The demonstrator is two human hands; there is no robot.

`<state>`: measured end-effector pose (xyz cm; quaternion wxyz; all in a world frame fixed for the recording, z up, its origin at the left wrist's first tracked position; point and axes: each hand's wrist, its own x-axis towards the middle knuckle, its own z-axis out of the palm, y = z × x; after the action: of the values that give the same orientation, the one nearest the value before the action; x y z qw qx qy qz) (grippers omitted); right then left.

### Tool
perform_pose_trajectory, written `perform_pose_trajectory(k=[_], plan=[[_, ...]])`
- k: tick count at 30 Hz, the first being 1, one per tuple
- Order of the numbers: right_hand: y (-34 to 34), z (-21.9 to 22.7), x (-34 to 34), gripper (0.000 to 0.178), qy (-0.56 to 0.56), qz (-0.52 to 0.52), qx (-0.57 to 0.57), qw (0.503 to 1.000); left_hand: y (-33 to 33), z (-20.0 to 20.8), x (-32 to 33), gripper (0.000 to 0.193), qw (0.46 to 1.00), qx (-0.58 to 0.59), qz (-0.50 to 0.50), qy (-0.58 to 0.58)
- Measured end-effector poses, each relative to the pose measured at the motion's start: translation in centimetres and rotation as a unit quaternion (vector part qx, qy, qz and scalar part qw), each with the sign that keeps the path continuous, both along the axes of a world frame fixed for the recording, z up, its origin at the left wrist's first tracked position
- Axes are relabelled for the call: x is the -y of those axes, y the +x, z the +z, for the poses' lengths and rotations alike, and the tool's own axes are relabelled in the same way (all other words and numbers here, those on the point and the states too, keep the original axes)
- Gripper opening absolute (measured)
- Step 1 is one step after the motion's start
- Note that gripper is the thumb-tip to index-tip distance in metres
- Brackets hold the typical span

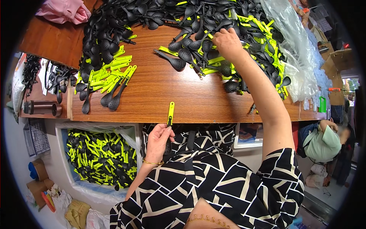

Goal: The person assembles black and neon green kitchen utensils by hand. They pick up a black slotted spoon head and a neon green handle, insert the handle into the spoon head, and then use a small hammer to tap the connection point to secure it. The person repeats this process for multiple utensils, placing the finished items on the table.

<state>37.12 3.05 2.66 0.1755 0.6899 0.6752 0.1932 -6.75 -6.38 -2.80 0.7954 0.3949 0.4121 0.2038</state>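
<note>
Just in front of my body, my left hand (158, 142) pinches a black perforated spoon with a lime green handle (171, 110). The handle points up and away; the bowl is mostly hidden below the fingers. My right hand (228, 44) reaches far out over a pile of black perforated spoons (185, 55) and loose lime green handles (215, 60). Its fingers curl down into the pile, beside a green handle (208, 34), and what they grip is hidden. To the left on the brown table (152, 89) lie several spoons with green handles (122, 89).
Below the table edge at left stands a white bin (61, 141) heaped with green-handled spoons (103, 156). A dark metal flask (42, 108) lies on the left side table. Clear plastic sheeting (301, 65) edges the pile at right. Another person (322, 143) is at the far right.
</note>
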Motion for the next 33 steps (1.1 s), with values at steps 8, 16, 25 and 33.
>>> perform_pose_trajectory(k=[8,16,25,33], plan=[[4.1,-1.6,3.7,0.029,0.242,-0.099,-0.701,0.664,0.1,0.3,-0.4,0.017,0.999,0.011,-0.032,-0.015],[-3.1,0.9,5.5,0.038,0.210,-0.116,-0.893,0.382,0.7,1.9,-0.2,0.019,0.999,0.024,-0.012,0.018],[-8.2,1.4,6.8,0.029,0.136,-0.144,-0.894,0.401,0.3,1.8,0.0,0.019,0.999,0.040,0.004,0.019],[-11.6,-2.6,7.5,0.026,0.003,-0.158,-0.737,0.657,0.1,-0.4,1.3,0.018,0.999,0.029,0.015,-0.016]])
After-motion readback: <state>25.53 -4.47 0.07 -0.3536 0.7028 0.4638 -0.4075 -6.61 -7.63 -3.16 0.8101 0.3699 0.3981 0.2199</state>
